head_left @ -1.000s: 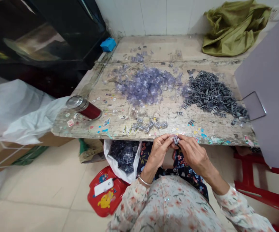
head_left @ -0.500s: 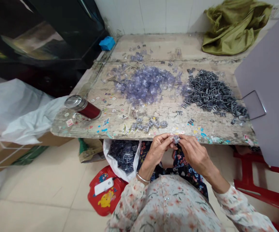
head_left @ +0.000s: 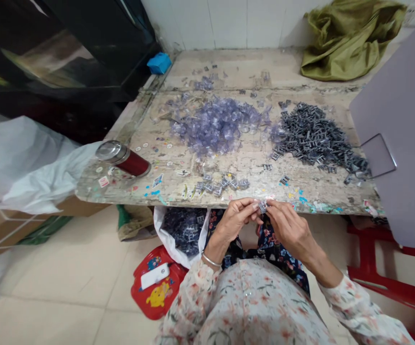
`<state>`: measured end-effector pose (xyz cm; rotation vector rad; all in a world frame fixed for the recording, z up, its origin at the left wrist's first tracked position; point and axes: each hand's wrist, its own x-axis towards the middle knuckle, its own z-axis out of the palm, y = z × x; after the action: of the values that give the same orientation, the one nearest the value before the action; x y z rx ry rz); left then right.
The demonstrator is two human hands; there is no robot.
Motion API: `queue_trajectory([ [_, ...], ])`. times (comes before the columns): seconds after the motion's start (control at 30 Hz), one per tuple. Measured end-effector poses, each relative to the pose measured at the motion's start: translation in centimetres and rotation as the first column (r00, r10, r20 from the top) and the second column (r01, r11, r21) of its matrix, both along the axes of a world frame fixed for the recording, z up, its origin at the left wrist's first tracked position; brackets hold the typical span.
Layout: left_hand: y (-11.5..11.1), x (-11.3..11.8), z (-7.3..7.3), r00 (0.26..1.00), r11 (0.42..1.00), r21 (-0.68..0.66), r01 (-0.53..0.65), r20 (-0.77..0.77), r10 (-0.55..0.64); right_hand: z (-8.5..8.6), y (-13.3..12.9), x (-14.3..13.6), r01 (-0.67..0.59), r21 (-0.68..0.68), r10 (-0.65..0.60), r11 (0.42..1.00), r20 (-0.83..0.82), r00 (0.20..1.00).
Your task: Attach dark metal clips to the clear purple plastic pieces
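Piece of clear-and-grey plastic (head_left: 263,207) sits pinched between left hand (head_left: 233,219) and right hand (head_left: 290,225), touching both, by the near edge of the tabletop (head_left: 248,160); its long axis is indiscernible.

A red flask (head_left: 134,163) stands at left; a blue box (head_left: 159,63) sits farther back; an olive cloth (head_left: 347,43) lies crumpled. A white device (head_left: 155,276) tops a red stool (head_left: 140,301).
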<state>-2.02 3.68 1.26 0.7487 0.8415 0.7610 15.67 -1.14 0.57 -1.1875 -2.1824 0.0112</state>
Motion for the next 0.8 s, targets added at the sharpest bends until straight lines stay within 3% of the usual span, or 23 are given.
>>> queue_trajectory([
  [0.17, -0.1, 0.1, -0.6, 0.998, 0.998, 0.060, -0.017, -0.052, 0.020, 0.2, -0.1, -0.5, 0.032, -0.027, -0.033, 0.999, -0.040, 0.999],
  [0.4, -0.2, 0.2, -0.8, 0.998, 0.999, 0.013, -0.052, -0.030, 0.052, 0.1, 0.1, -0.5, -0.018, 0.009, 0.019, 1.000, -0.127, 0.992],
  [0.53, -0.1, 0.2, -1.4, 0.994, 0.996, 0.079, -0.050, -0.091, 0.057, 0.4, 0.5, -0.3, -0.034, -0.016, 0.031, 0.999, -0.160, 0.987],
  [0.8, 0.4, -0.9, -1.0, 0.968, 0.948, 0.282, 0.146, -0.237, -0.079, 1.5, 1.0, 0.1, -0.120, -0.157, 0.070, 0.980, -0.292, 0.954],
])
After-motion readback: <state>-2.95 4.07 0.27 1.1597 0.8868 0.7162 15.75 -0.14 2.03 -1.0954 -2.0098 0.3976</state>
